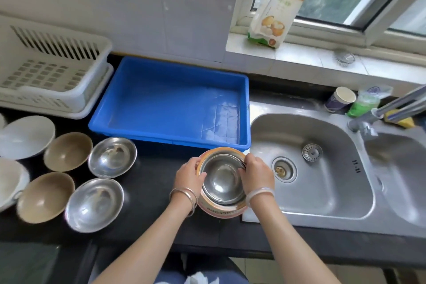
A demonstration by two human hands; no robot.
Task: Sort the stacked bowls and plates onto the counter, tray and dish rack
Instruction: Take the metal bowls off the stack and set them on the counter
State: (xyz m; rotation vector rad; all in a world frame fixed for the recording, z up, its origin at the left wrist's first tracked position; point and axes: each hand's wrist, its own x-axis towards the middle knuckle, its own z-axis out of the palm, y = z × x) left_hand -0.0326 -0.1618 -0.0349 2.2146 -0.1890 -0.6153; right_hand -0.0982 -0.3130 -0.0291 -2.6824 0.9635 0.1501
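A steel bowl (223, 180) sits nested in an orange-rimmed bowl (221, 211) on the black counter (149, 187), just left of the sink. My left hand (189, 174) grips the steel bowl's left rim. My right hand (255, 174) grips its right rim. Two steel bowls (112, 157) (94, 204), two brown bowls (68, 151) (45, 197) and white dishes (25, 136) lie spread on the counter's left. The blue tray (244, 108) and the white dish rack (96, 57) behind hold nothing.
A steel double sink (334, 168) with a tap (391, 108) lies to the right. A paper cup (341, 99) and a green bag (366, 101) stand behind it. A flour bag (276, 7) leans on the window sill.
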